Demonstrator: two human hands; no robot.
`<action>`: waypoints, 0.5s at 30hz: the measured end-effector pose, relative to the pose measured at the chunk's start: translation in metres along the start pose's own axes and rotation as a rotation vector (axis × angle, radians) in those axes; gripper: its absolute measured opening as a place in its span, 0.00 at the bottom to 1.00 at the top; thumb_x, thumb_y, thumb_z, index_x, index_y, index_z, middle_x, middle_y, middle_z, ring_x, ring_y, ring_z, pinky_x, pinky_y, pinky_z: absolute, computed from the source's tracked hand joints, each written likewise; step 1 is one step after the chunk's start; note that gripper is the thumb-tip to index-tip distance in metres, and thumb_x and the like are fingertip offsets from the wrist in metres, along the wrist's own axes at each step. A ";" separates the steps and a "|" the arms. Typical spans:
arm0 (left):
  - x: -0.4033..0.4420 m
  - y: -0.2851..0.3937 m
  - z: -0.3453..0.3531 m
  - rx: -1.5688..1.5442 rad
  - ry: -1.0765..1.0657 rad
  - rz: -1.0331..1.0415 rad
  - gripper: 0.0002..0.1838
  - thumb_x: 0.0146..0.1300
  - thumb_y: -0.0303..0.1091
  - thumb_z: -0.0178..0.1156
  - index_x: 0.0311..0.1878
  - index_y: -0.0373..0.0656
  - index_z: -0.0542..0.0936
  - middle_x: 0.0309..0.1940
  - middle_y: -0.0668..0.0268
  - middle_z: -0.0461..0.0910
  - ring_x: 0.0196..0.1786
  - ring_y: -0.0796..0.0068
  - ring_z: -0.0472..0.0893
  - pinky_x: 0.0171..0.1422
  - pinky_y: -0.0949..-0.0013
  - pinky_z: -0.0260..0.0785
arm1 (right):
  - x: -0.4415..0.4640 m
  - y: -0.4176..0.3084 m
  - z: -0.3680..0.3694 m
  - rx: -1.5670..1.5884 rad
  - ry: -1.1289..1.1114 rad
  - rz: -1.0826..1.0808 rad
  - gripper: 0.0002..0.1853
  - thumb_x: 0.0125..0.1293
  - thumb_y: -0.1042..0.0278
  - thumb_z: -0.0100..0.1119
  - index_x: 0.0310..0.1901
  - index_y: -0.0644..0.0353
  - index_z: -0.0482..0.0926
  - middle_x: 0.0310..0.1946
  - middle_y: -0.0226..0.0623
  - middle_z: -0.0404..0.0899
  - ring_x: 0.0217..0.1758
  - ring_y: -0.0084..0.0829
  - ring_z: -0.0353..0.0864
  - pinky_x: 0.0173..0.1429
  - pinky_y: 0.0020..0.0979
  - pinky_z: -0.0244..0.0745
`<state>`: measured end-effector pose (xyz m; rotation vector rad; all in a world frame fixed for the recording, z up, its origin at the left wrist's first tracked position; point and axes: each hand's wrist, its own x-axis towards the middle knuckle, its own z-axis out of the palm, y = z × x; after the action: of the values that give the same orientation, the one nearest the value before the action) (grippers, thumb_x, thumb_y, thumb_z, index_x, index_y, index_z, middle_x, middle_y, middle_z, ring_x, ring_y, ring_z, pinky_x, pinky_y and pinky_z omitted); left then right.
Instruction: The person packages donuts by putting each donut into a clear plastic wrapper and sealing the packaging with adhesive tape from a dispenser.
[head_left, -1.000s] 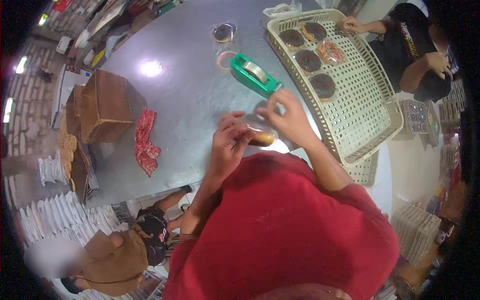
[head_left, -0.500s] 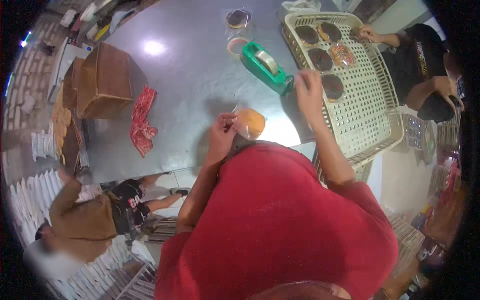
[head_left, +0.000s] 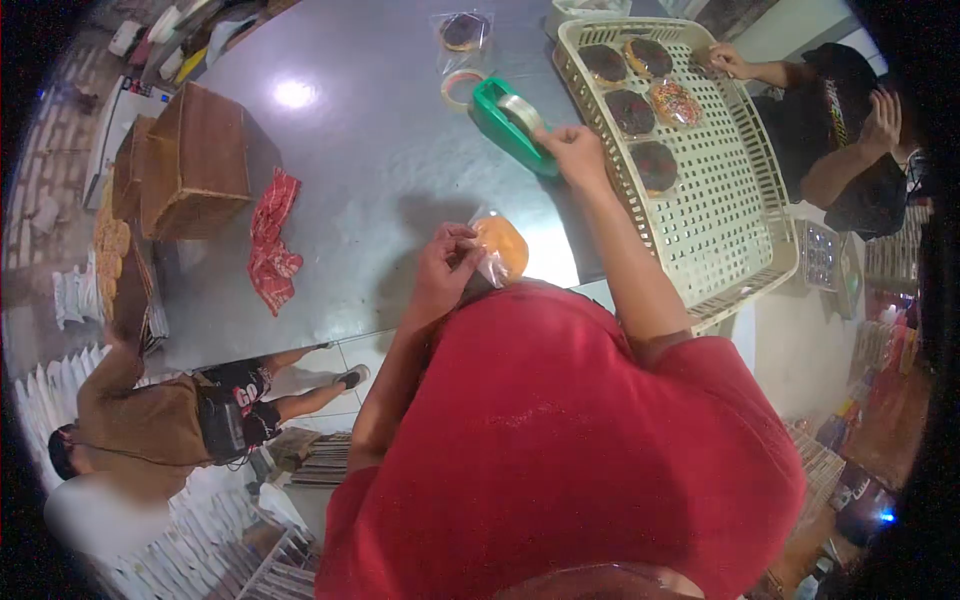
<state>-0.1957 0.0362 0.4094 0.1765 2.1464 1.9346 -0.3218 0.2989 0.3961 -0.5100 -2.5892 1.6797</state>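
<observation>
My left hand (head_left: 447, 265) pinches the edge of a clear wrapper around a donut (head_left: 505, 248), whose plain golden side shows, near the table's front edge. Farther forward, my right hand (head_left: 574, 155) touches the cutting end of the green tape dispenser (head_left: 515, 122); its fingers are bent together, and any tape in them is too small to see. Beyond the dispenser lie a roll of tape (head_left: 463, 89) and a wrapped chocolate donut (head_left: 463, 33). To the right, a cream basket (head_left: 720, 200) holds several wrapped donuts, one with sprinkles (head_left: 676, 103).
A red patterned cloth (head_left: 273, 240) and a brown box (head_left: 205, 160) stand on the table's left part. One person (head_left: 850, 130) rests a hand on the basket's far rim. Another person (head_left: 150, 420) in brown is at the lower left.
The donut has been turned from its dark side to its golden side. My right hand has moved from above the donut to the dispenser. The person at the lower left has shifted.
</observation>
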 end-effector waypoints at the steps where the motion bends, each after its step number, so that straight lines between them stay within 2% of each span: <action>1: 0.003 0.000 0.000 -0.002 -0.002 0.004 0.13 0.68 0.27 0.65 0.51 0.40 0.74 0.45 0.66 0.79 0.46 0.76 0.80 0.55 0.70 0.74 | 0.003 0.008 0.006 0.057 0.073 -0.052 0.21 0.56 0.51 0.74 0.27 0.66 0.83 0.40 0.49 0.81 0.46 0.42 0.81 0.51 0.38 0.72; 3: 0.007 0.001 0.002 -0.038 -0.004 0.001 0.12 0.68 0.27 0.65 0.51 0.39 0.75 0.44 0.66 0.79 0.46 0.76 0.80 0.55 0.70 0.74 | -0.003 0.004 -0.001 0.111 0.145 -0.106 0.21 0.56 0.53 0.74 0.27 0.66 0.82 0.40 0.48 0.80 0.46 0.42 0.81 0.51 0.39 0.72; 5: 0.009 0.004 0.001 -0.048 -0.001 -0.005 0.12 0.68 0.28 0.65 0.51 0.39 0.75 0.43 0.66 0.79 0.46 0.76 0.80 0.55 0.69 0.74 | -0.041 -0.021 -0.020 -0.097 0.363 -0.408 0.18 0.56 0.57 0.73 0.25 0.66 0.80 0.39 0.48 0.79 0.47 0.43 0.79 0.52 0.39 0.71; 6: 0.009 0.009 -0.002 -0.016 -0.019 -0.017 0.12 0.68 0.27 0.64 0.51 0.39 0.75 0.43 0.66 0.79 0.46 0.76 0.80 0.55 0.69 0.74 | -0.050 -0.015 -0.020 -0.085 0.357 -0.403 0.18 0.56 0.57 0.73 0.25 0.66 0.80 0.39 0.48 0.79 0.47 0.43 0.79 0.52 0.39 0.71; 9: 0.017 0.022 -0.003 0.037 -0.059 -0.036 0.12 0.68 0.27 0.64 0.51 0.39 0.75 0.43 0.66 0.80 0.46 0.76 0.80 0.55 0.69 0.73 | -0.052 0.018 -0.029 -0.194 0.335 -0.306 0.17 0.57 0.61 0.71 0.25 0.66 0.78 0.34 0.47 0.79 0.42 0.45 0.80 0.48 0.40 0.72; 11: 0.020 0.023 0.002 0.053 -0.089 0.002 0.11 0.68 0.27 0.63 0.51 0.39 0.75 0.41 0.66 0.80 0.45 0.77 0.80 0.54 0.69 0.73 | -0.048 0.051 -0.024 -0.147 0.336 -0.205 0.17 0.59 0.60 0.71 0.26 0.67 0.79 0.31 0.45 0.79 0.37 0.40 0.79 0.43 0.39 0.72; 13: 0.023 0.029 -0.002 0.074 -0.077 0.016 0.11 0.68 0.27 0.63 0.51 0.39 0.75 0.41 0.65 0.81 0.45 0.77 0.80 0.54 0.69 0.73 | -0.048 0.052 -0.014 -0.109 0.313 -0.165 0.17 0.59 0.60 0.71 0.27 0.67 0.79 0.29 0.43 0.79 0.34 0.37 0.79 0.41 0.39 0.72; 15: 0.026 0.036 -0.002 0.095 -0.091 0.009 0.10 0.68 0.27 0.63 0.50 0.39 0.76 0.39 0.65 0.81 0.44 0.77 0.80 0.54 0.70 0.73 | -0.070 0.027 -0.017 0.153 -0.101 0.084 0.17 0.60 0.59 0.71 0.28 0.67 0.80 0.26 0.38 0.78 0.31 0.30 0.76 0.37 0.35 0.71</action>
<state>-0.2237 0.0449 0.4424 0.2867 2.1826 1.7937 -0.2454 0.3049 0.3903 -0.5470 -2.5107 1.9603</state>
